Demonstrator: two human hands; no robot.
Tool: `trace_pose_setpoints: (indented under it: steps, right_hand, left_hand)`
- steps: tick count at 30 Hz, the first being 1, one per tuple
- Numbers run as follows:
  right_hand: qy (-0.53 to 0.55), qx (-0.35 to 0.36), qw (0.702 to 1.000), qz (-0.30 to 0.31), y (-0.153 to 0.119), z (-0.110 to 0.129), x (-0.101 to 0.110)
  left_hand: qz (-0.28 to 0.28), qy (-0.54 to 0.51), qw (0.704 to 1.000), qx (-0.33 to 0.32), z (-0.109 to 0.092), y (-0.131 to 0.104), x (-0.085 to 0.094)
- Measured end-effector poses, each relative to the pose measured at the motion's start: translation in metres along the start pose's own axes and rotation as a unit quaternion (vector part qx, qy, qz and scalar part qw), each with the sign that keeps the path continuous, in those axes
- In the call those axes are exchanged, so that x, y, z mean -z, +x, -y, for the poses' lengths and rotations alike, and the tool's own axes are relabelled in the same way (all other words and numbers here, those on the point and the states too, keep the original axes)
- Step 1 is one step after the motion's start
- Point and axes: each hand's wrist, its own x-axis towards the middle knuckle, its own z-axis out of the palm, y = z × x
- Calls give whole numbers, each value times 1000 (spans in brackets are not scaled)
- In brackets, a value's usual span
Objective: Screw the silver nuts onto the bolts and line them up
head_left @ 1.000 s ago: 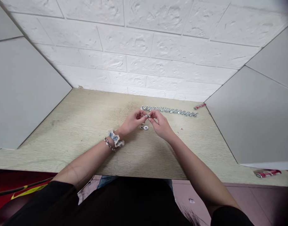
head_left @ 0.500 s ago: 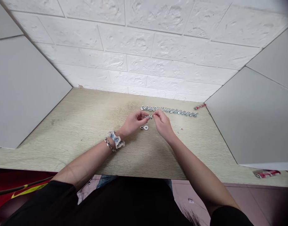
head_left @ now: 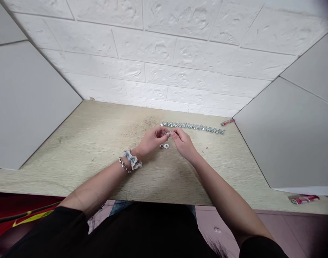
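Note:
My left hand (head_left: 152, 139) pinches a small silver bolt (head_left: 168, 133) between thumb and fingers. From the other side my right hand (head_left: 183, 143) closes its thumb and fingertips on the bolt's right end, so much of the bolt is hidden. Just below the hands, a nut (head_left: 161, 146) and a flat washer (head_left: 166, 146) lie side by side on the table. Behind the hands stretches a row of bolts with washers (head_left: 194, 126), several of them, set close together.
The pale wooden table (head_left: 99, 132) meets a white brick wall (head_left: 158, 71) at the back. Grey panels (head_left: 32, 104) flank it on both sides. A red cylinder (head_left: 227, 122) lies by the right panel, another red cylinder (head_left: 305, 199) near the front right edge.
My right hand has shifted slightly left, and its thumb now covers the bolt's right end, which showed before. The left hand stays in place.

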Motion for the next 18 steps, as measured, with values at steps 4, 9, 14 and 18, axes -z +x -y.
trace_pose_setpoints:
  steps: [4, 9, 14, 18]
  right_hand:
    - [39, 18, 999, 7, 0, 1, 2]
    - [77, 51, 995, -24, 3, -3, 3]
    - [122, 36, 988, -85, 4, -4, 6]
    - [79, -2, 993, -87, 2, -3, 6]
  left_hand:
    - [-14, -7, 1000, 9, 0, 1, 1]
    - [-5, 1, 1000, -4, -2, 1, 0]
    - [-17, -4, 1000, 5, -4, 1, -1]
    - [-33, 1, 999, 10, -3, 1, 0]
